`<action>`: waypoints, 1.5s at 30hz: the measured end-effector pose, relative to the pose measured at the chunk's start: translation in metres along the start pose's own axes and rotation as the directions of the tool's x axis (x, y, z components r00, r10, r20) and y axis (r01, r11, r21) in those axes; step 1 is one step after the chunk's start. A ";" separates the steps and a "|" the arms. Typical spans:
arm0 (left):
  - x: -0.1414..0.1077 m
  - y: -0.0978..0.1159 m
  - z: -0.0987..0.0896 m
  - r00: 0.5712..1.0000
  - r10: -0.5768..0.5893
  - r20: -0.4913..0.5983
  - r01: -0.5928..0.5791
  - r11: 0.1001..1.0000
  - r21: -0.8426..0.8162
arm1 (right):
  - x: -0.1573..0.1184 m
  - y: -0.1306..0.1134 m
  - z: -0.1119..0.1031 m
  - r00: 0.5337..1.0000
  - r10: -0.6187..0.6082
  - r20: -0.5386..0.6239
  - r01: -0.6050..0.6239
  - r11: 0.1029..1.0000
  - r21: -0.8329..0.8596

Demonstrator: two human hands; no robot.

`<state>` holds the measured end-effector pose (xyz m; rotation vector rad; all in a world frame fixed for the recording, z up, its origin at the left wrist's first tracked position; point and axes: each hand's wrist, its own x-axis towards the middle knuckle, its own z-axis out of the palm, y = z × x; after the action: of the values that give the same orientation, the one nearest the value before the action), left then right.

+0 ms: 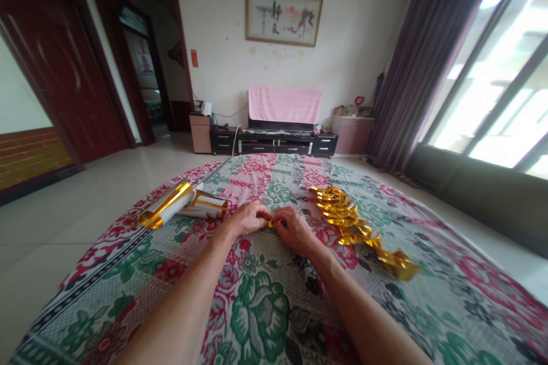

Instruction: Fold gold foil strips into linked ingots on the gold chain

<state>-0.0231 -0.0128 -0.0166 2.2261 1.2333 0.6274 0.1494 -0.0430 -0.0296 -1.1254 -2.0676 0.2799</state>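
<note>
Near the middle of the table my left hand (250,218) and my right hand (291,224) meet, fingers closed in a pinch. Between their fingertips shows a small piece of gold foil paper (271,224), mostly hidden by the fingers. Right of my right hand lies a row of folded gold foil pieces (342,214), shaped like small ingots, running from the far side toward the near right. On the left, beyond my left hand, rest curled gold-and-white foil sheets (171,205), loosely rolled.
A flowered cloth (259,316) in red, green and grey covers the round table. Beyond its far edge stand a low black TV cabinet (278,144) and a pink-draped television (285,104). A window with a purple curtain (411,68) is at the right, a dark red door (60,63) at the left.
</note>
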 end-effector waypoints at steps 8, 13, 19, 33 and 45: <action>-0.001 0.002 -0.001 1.000 -0.012 0.004 0.011 0.999 0.033 | 0.001 0.004 -0.001 0.999 -0.003 0.036 0.003 1.000 0.017; 0.000 0.003 -0.002 1.000 -0.007 -0.005 0.007 0.995 0.104 | 0.000 0.001 -0.007 0.977 0.097 -0.189 -0.094 0.995 0.024; -0.001 0.006 -0.005 0.997 0.079 -0.006 -0.075 0.964 0.255 | 0.003 0.011 -0.005 0.947 0.154 -0.282 -0.183 0.980 -0.081; 0.004 0.007 0.006 0.955 0.217 -0.201 -0.109 0.890 0.443 | 0.003 0.004 -0.003 0.973 0.183 -0.140 -0.217 0.932 -0.289; 0.000 0.003 0.004 0.987 0.139 -0.079 -0.117 0.965 0.234 | -0.001 0.005 -0.001 0.974 0.190 -0.125 -0.221 0.919 -0.328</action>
<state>-0.0189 -0.0152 -0.0180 2.5089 1.2713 0.6775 0.1533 -0.0412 -0.0318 -1.5397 -1.9642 -0.0338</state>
